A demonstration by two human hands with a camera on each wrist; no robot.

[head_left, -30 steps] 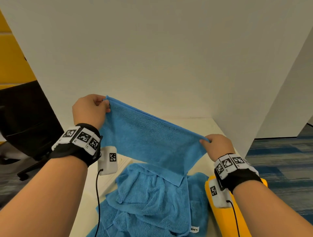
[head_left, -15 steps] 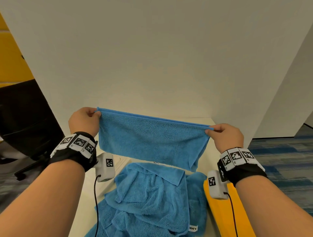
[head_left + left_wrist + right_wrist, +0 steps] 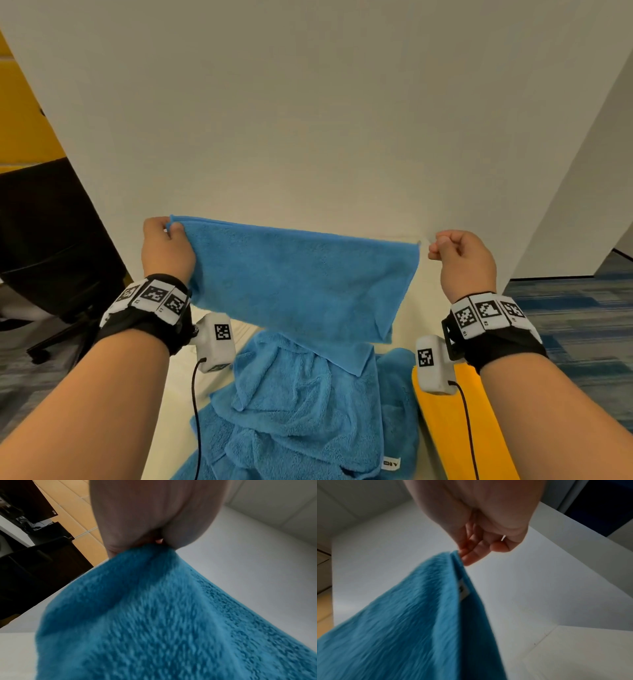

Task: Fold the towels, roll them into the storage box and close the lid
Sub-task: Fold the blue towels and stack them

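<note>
A soft blue terry-cloth towel (image 3: 301, 277) hangs doubled over in the air above the cream tabletop (image 3: 171, 394), stretched between two raised hands. The left hand (image 3: 168, 248) pinches the top left corner between thumb and curled fingers, both layers caught together. The right hand (image 3: 462, 260) has its fingers curled at the top right corner; in the head view a sliver of gap seems to separate fingertips from cloth, but the right wrist view shows the corner nipped at the very tip, so the hold looks slight. Below lies a rumpled heap of more blue towels (image 3: 308, 411), touching a flat yellow plastic piece (image 3: 445, 428), probably the storage box or its lid.

The cloth is light, limp and grippy rather than slippery; it sags wherever unsupported. Corners and hemmed edges are the best places to take hold, with both layers pinched so the fold stays aligned. The right-hand pinch probably wants deepening before laying the towel down to roll.
</note>
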